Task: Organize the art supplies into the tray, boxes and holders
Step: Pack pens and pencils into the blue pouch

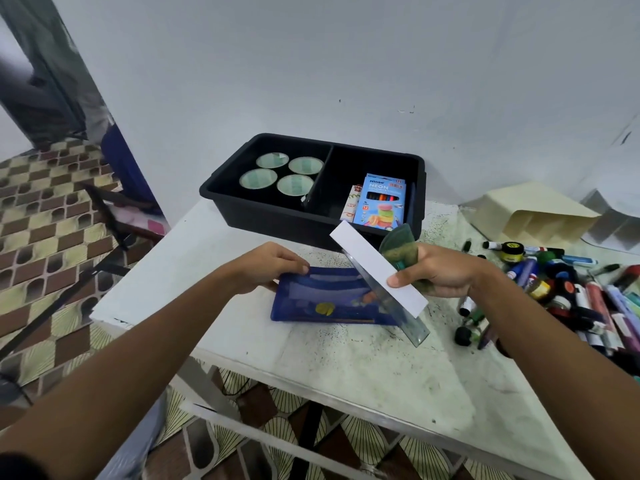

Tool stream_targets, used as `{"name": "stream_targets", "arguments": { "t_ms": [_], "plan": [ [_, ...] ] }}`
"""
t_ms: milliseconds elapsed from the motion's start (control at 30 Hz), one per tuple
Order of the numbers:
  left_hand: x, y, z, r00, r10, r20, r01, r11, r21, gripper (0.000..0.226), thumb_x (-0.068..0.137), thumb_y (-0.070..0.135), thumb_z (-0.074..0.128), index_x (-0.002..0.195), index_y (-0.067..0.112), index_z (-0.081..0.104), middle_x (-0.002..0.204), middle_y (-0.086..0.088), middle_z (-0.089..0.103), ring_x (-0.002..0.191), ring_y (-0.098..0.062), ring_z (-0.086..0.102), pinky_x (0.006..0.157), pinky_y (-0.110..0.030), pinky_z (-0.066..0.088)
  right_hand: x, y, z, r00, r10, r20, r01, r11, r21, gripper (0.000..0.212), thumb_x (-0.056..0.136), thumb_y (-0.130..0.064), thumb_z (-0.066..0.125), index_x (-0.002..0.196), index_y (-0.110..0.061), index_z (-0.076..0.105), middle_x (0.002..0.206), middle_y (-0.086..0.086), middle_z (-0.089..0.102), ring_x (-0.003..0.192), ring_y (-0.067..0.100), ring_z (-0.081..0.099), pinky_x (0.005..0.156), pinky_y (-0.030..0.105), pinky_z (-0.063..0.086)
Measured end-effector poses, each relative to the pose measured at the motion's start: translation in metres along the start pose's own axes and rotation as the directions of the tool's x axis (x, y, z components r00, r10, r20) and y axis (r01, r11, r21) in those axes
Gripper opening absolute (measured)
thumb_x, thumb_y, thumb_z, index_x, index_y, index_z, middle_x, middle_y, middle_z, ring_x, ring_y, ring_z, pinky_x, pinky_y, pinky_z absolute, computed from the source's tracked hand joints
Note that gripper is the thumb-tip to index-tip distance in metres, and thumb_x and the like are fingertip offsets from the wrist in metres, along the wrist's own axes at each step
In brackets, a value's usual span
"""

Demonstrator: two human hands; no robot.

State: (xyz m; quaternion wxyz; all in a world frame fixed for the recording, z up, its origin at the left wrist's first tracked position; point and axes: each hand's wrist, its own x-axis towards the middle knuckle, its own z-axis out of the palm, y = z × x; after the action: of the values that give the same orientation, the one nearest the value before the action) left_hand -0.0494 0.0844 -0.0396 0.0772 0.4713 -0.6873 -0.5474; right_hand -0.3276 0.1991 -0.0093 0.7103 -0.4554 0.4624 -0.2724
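Observation:
A blue mesh pouch (332, 299) lies flat on the white table (363, 372) in front of me. My left hand (268, 265) grips the pouch's upper left edge. My right hand (440, 271) holds a bundle above the pouch's right side: a white strip (367, 261), a clear ruler (398, 310) slanting down to the table, and a green transparent piece (400, 247). Behind stands the black divided tray (263, 202), with several tape rolls (282, 174) in its left compartment and a blue neon pencil box (382, 202) in the right one.
A heap of markers, pens and paint bottles (568, 299) covers the table's right side. A cream plastic holder (530, 216) lies on its side at the back right. The table's left and near edges drop to a patterned floor (45, 237).

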Motion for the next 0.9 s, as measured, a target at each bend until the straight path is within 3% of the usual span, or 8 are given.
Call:
{"name": "stream_targets", "arguments": {
  "t_ms": [133, 233, 300, 400, 500, 667, 800, 900],
  "plan": [
    [-0.005, 0.003, -0.004, 0.994, 0.081, 0.066, -0.075, 0.993, -0.089, 0.027, 0.088, 0.009, 0.067, 0.115, 0.012, 0.068, 0.115, -0.005, 0.068, 0.107, -0.024, 0.063, 0.082, -0.038, 0.057, -0.002, -0.023, 0.013, 0.964, -0.248, -0.093, 0.256, 0.963, 0.085, 0.053, 0.074, -0.002, 0.069, 0.125, 0.002, 0.055, 0.124, 0.027, 0.061, 0.109, 0.042, 0.063, 0.087, 0.043, 0.056],
    [-0.008, 0.004, -0.006, 0.985, 0.137, 0.105, -0.128, 0.988, -0.088, 0.045, 0.080, 0.004, 0.073, 0.124, 0.007, 0.064, 0.120, -0.009, 0.068, 0.112, -0.028, 0.063, 0.095, -0.044, 0.054, 0.010, -0.036, 0.029, 0.832, -0.493, -0.253, 0.529, 0.843, 0.098, 0.032, 0.082, 0.000, 0.059, 0.114, -0.001, 0.062, 0.110, 0.022, 0.068, 0.104, 0.041, 0.065, 0.089, 0.047, 0.055],
    [-0.010, 0.006, -0.005, 0.979, 0.165, 0.117, -0.154, 0.983, -0.096, 0.051, 0.078, -0.005, 0.073, 0.126, 0.003, 0.062, 0.120, -0.010, 0.068, 0.111, -0.026, 0.065, 0.092, -0.036, 0.055, 0.022, -0.037, 0.040, 0.801, -0.527, -0.284, 0.561, 0.826, 0.049, 0.030, 0.086, 0.000, 0.057, 0.116, -0.001, 0.060, 0.107, 0.021, 0.068, 0.106, 0.041, 0.064, 0.093, 0.050, 0.052],
    [-0.013, 0.003, -0.004, 0.972, 0.196, 0.131, -0.176, 0.973, -0.151, 0.055, 0.075, -0.015, 0.071, 0.126, 0.001, 0.061, 0.123, -0.012, 0.067, 0.111, -0.025, 0.065, 0.083, -0.027, 0.056, 0.032, -0.037, 0.049, 0.860, -0.417, -0.295, 0.279, 0.867, -0.413, 0.027, 0.089, -0.001, 0.061, 0.115, -0.003, 0.063, 0.109, 0.017, 0.069, 0.103, 0.032, 0.065, 0.093, 0.047, 0.052],
    [-0.015, 0.000, -0.004, 0.964, 0.217, 0.152, -0.190, 0.967, -0.171, 0.051, 0.075, -0.016, 0.070, 0.120, 0.006, 0.065, 0.122, -0.011, 0.067, 0.112, -0.025, 0.064, 0.086, -0.028, 0.056, 0.036, -0.035, 0.050, 0.958, -0.176, -0.228, -0.073, 0.619, -0.782, 0.010, 0.086, -0.005, 0.065, 0.096, -0.007, 0.067, 0.091, 0.011, 0.068, 0.082, 0.023, 0.062, 0.076, 0.037, 0.049],
    [-0.016, 0.000, -0.003, 0.972, 0.184, 0.148, -0.168, 0.979, -0.115, 0.050, 0.077, -0.008, 0.073, 0.121, 0.012, 0.064, 0.124, -0.006, 0.064, 0.114, -0.024, 0.060, 0.090, -0.033, 0.056, 0.040, -0.034, 0.057, 0.969, 0.081, -0.233, -0.244, 0.448, -0.860, 0.023, 0.082, -0.008, 0.071, 0.066, -0.013, 0.055, 0.066, 0.003, 0.054, 0.062, 0.019, 0.050, 0.061, 0.031, 0.041],
    [-0.016, 0.002, -0.002, 0.971, 0.172, 0.167, -0.146, 0.977, -0.158, 0.051, 0.076, -0.010, 0.073, 0.121, 0.011, 0.064, 0.123, -0.007, 0.066, 0.110, -0.019, 0.065, 0.082, -0.030, 0.057, 0.040, -0.036, 0.057, 0.967, 0.131, -0.220, -0.251, 0.650, -0.717, 0.013, 0.086, 0.003, 0.066, 0.098, -0.001, 0.068, 0.085, 0.014, 0.069, 0.079, 0.024, 0.068, 0.078, 0.037, 0.059],
    [-0.017, 0.003, -0.002, 0.972, 0.166, 0.164, -0.141, 0.977, -0.158, 0.049, 0.076, -0.010, 0.073, 0.119, 0.013, 0.064, 0.121, -0.005, 0.066, 0.106, -0.016, 0.066, 0.076, -0.025, 0.056, 0.040, -0.034, 0.056, 0.974, 0.094, -0.207, -0.216, 0.658, -0.721, 0.021, 0.090, 0.000, 0.061, 0.110, -0.002, 0.066, 0.099, 0.014, 0.068, 0.093, 0.030, 0.069, 0.083, 0.038, 0.059]
  ]
}}
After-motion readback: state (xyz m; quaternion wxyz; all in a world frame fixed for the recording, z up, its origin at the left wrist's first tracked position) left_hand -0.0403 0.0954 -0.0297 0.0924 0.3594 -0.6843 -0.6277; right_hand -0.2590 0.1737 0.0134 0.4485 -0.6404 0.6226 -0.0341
